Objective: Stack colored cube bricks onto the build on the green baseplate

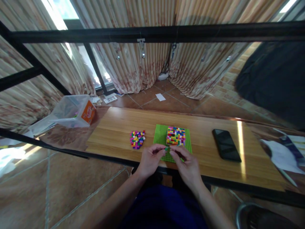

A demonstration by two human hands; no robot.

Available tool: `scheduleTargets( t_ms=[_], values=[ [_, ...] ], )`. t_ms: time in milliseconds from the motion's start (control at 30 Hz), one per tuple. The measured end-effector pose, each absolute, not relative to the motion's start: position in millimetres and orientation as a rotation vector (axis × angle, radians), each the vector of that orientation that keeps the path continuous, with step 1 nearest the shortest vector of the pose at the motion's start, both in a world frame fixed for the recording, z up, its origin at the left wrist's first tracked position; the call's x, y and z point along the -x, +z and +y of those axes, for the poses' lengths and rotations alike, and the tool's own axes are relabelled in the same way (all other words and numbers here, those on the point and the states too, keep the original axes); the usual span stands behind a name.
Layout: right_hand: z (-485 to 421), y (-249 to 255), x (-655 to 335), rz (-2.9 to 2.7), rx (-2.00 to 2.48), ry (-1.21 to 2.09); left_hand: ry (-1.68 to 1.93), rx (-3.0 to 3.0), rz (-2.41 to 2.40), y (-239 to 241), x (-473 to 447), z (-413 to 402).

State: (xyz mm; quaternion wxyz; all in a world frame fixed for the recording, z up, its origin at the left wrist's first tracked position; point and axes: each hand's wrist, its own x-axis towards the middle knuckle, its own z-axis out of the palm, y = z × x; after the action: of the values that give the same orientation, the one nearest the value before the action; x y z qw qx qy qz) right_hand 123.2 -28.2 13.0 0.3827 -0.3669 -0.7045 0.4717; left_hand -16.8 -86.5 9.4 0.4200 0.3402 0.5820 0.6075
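Note:
A green studded baseplate lies on the wooden table, bearing a blocky build of many-coloured toy bricks. Over the plate's near part, my left hand pinches a small dark green brick between thumb and forefinger. My right hand is close beside it, thumb and forefinger closed together; whatever is between them is too small to make out. Left of the plate, a loose pile of small coloured bricks is spread on the wood.
A black phone lies on the table at the right. Beyond the left end stands a clear plastic box with an orange label. Papers are at the far right. A black metal bar crosses in front of the curtains.

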Motion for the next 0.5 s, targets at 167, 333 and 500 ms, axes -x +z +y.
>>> scheduleTargets(
  t_ms=[167,333,500],
  values=[
    [-30,12,-122,-1.712,0.936,1.205,1.559,-0.901,1.454,16,8,-83],
    [-30,9,-125,-1.709,0.973,1.186,1.533,-0.912,1.49,17,3,-80],
    [-16,4,-133,-1.762,0.984,1.063,1.492,-0.907,1.421,12,0,-76]
  ],
)
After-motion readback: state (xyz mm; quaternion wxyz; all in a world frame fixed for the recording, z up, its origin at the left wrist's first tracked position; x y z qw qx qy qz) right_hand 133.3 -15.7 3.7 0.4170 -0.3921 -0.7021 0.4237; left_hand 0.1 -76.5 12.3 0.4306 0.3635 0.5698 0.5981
